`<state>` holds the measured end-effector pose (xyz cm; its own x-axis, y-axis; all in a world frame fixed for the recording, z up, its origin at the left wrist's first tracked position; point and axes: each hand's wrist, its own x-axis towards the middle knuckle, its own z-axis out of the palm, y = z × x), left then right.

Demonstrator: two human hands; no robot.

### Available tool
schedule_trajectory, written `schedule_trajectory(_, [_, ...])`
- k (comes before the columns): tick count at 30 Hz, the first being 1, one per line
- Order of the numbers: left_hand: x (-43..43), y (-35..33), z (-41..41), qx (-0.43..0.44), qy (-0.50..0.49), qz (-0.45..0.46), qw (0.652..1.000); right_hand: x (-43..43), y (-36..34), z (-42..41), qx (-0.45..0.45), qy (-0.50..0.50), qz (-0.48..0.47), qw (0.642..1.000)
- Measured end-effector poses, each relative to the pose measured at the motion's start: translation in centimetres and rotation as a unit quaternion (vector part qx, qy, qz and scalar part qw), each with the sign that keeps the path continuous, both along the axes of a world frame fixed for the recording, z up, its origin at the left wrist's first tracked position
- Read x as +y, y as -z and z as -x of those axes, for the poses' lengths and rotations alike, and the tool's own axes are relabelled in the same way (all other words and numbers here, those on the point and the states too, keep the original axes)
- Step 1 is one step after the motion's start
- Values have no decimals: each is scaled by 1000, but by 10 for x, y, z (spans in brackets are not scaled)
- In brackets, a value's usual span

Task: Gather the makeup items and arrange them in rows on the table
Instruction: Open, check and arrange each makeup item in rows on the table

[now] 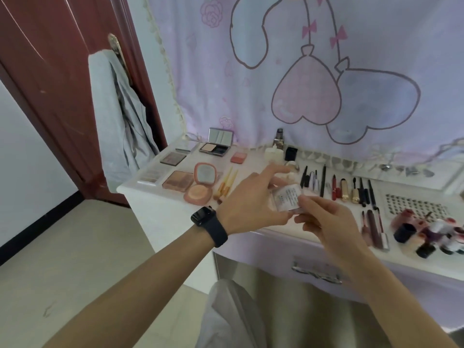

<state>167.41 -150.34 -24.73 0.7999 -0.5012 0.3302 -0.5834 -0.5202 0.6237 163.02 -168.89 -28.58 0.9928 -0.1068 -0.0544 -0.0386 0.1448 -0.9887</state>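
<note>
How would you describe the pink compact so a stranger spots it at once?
Look at the left end of the white table below the heart-print curtain. The pink compact lies between a brown palette and yellow-handled brushes. Unlike the rectangular palettes nearby, it is rounded, its mirror lid open.

Both forearms extended; left hand fingers straight, right hand pinching clear container.
</note>
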Motion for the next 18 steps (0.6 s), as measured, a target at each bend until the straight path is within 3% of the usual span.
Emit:
schedule_trajectory(3, [-8, 9, 7, 7, -8, 46, 999, -12, 4, 8, 13, 18, -10, 1000])
schedule_trajectory(7, [-10, 19, 12, 167, -11, 172, 971, -22, 8, 16, 50, -3, -132, 990])
schedule_trajectory(11, [-17, 22, 17, 238, 47, 161, 957, -26, 13, 21, 92, -69, -211, 971])
schedule_trajectory(18, [-28, 27, 19, 264, 58, 201, 941, -30, 23, 18, 96, -97, -218, 966])
